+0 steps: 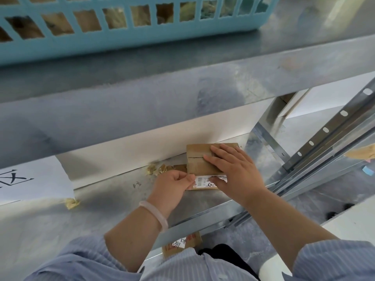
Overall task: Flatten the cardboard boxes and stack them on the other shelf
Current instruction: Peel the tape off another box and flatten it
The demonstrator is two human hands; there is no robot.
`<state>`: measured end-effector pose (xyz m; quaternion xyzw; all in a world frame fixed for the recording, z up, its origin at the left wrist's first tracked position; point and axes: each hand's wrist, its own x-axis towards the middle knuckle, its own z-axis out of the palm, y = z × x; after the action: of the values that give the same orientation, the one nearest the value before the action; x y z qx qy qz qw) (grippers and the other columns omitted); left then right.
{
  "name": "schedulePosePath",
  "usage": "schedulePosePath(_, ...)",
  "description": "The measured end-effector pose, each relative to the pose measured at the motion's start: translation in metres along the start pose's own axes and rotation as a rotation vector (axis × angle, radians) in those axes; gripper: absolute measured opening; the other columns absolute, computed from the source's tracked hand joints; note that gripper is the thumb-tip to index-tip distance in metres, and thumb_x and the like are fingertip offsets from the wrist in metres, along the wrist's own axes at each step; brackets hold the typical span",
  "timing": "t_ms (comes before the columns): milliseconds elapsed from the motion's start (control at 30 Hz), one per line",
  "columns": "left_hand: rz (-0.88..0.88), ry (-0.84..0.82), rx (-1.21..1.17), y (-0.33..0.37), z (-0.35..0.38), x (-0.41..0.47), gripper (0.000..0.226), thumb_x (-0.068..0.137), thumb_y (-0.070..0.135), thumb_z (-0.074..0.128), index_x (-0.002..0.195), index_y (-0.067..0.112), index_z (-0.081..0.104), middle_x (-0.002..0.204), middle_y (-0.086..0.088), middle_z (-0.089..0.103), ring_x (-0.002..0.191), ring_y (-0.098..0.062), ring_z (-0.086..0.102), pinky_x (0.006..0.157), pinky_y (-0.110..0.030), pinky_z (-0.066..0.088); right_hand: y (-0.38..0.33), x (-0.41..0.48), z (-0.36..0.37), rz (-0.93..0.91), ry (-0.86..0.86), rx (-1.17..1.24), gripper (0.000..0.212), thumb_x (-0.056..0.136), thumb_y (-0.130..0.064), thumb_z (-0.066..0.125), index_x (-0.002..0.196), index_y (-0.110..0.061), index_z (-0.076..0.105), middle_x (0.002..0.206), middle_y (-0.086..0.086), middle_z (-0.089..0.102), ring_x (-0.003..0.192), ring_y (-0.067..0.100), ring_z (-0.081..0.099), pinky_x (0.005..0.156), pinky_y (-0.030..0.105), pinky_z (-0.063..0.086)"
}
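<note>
A small brown cardboard box (199, 159) lies on the metal shelf (113, 191), its top seam slit, with a white barcode label (203, 181) on its near face. My right hand (235, 169) lies flat over the box's right side, its thumb down on the label. At the label's left end, my left hand (172, 184) pinches the edge between thumb and fingers. Another labelled cardboard piece (182, 243) shows on a lower level below the shelf edge.
A light blue plastic basket (125, 35) stands on the upper shelf right above. Torn tape and cardboard scraps (158, 169) lie left of the box, with one more scrap (72, 203) by a white paper sign (30, 181). A perforated steel upright (324, 130) runs at right.
</note>
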<state>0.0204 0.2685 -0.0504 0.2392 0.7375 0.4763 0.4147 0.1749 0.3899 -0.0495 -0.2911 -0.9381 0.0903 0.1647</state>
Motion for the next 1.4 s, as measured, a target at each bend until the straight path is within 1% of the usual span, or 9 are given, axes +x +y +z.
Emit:
schedulePosePath(167, 0.083, -0.013, -0.038, 0.003, -0.003, 0.000, 0.022, 0.086, 0.026, 0.070, 0.065, 0.020, 0.071, 0.068, 0.002, 0.072, 0.063, -0.004, 0.061, 0.063, -0.015, 0.046, 0.000, 0.001, 0.000, 0.004, -0.024, -0.007, 0.062, 0.076, -0.041, 0.076, 0.134, -0.035, 0.055, 0.145, -0.007, 0.048, 0.139, 0.018, 0.038, 0.116, 0.044, 0.027)
schedulePosePath(500, 0.695, 0.333, 0.904, 0.012, -0.025, 0.019, 0.035, 0.080, 0.061, 0.056, 0.069, 0.030, 0.068, 0.060, 0.015, 0.055, 0.062, -0.006, 0.051, 0.058, -0.029, 0.042, 0.002, 0.000, 0.000, 0.000, -0.047, -0.013, 0.062, 0.078, -0.043, 0.074, 0.135, -0.038, 0.053, 0.147, -0.008, 0.045, 0.141, 0.017, 0.035, 0.118, 0.043, 0.023)
schedulePosePath(667, 0.774, 0.370, 0.860, 0.010, -0.021, 0.020, 0.019, 0.079, 0.040, 0.073, 0.080, 0.024, 0.064, 0.085, 0.008, 0.055, 0.070, -0.015, 0.057, 0.059, -0.030, 0.044, 0.002, 0.001, 0.002, -0.005, -0.017, -0.024, 0.062, 0.074, -0.042, 0.078, 0.132, -0.036, 0.057, 0.143, -0.006, 0.050, 0.138, 0.019, 0.040, 0.114, 0.046, 0.030)
schedulePosePath(800, 0.759, 0.242, 0.679, 0.009, -0.024, 0.022, 0.038, 0.081, 0.028, 0.072, 0.116, 0.020, 0.058, 0.108, 0.005, 0.056, 0.083, -0.013, 0.060, 0.072, -0.030, 0.051, 0.001, 0.000, 0.002, -0.016, 0.000, -0.030, 0.061, 0.074, -0.042, 0.078, 0.132, -0.036, 0.058, 0.143, -0.006, 0.051, 0.137, 0.020, 0.041, 0.113, 0.047, 0.032)
schedulePosePath(933, 0.922, 0.145, 0.780, 0.011, -0.026, 0.021, 0.008, 0.084, 0.022, 0.069, 0.091, 0.024, 0.073, 0.098, 0.009, 0.064, 0.088, -0.011, 0.061, 0.077, -0.033, 0.053, 0.002, -0.002, 0.005, -0.031, 0.053, -0.013, 0.061, 0.071, -0.041, 0.079, 0.129, -0.036, 0.061, 0.140, -0.007, 0.054, 0.135, 0.019, 0.044, 0.113, 0.045, 0.032)
schedulePosePath(1100, 0.465, 0.035, 0.166, 0.003, -0.027, 0.031, 0.011, 0.084, 0.039, 0.064, 0.093, 0.046, 0.062, 0.087, 0.016, 0.067, 0.085, -0.003, 0.064, 0.080, -0.024, 0.052, 0.004, -0.012, 0.007, -0.078, 0.124, 0.047, 0.052, 0.072, -0.047, 0.073, 0.122, -0.037, 0.066, 0.136, -0.011, 0.056, 0.133, 0.015, 0.046, 0.111, 0.042, 0.033)
schedulePosePath(1200, 0.254, -0.007, 0.227, -0.003, -0.025, 0.049, 0.019, 0.094, 0.039, 0.055, 0.110, 0.038, 0.064, 0.105, 0.015, 0.066, 0.103, -0.011, 0.063, 0.092, -0.028, 0.047, 0.001, -0.012, 0.006, -0.064, 0.134, 0.109, 0.042, 0.079, -0.058, 0.061, 0.116, -0.038, 0.069, 0.132, -0.014, 0.059, 0.131, 0.010, 0.046, 0.112, 0.037, 0.031)
schedulePosePath(1300, 0.114, -0.090, 0.127, -0.004, -0.020, 0.053, 0.023, 0.095, 0.040, 0.054, 0.080, 0.040, 0.072, 0.094, 0.014, 0.071, 0.100, -0.016, 0.065, 0.094, -0.037, 0.049, -0.003, -0.004, 0.002, 0.001, 0.139, 0.181, 0.030, 0.087, -0.054, 0.054, 0.103, -0.040, 0.074, 0.121, -0.019, 0.065, 0.124, 0.004, 0.050, 0.109, 0.027, 0.029)
schedulePosePath(1400, -0.005, -0.139, -0.125, -0.003, -0.020, 0.054, 0.016, 0.093, 0.030, 0.061, 0.085, 0.024, 0.073, 0.097, -0.003, 0.073, 0.102, -0.025, 0.067, 0.090, -0.044, 0.054, -0.005, 0.007, -0.002, 0.067, 0.136, 0.185, 0.019, 0.080, -0.044, 0.067, 0.096, -0.038, 0.075, 0.112, -0.023, 0.066, 0.112, 0.002, 0.055, 0.104, 0.024, 0.030)
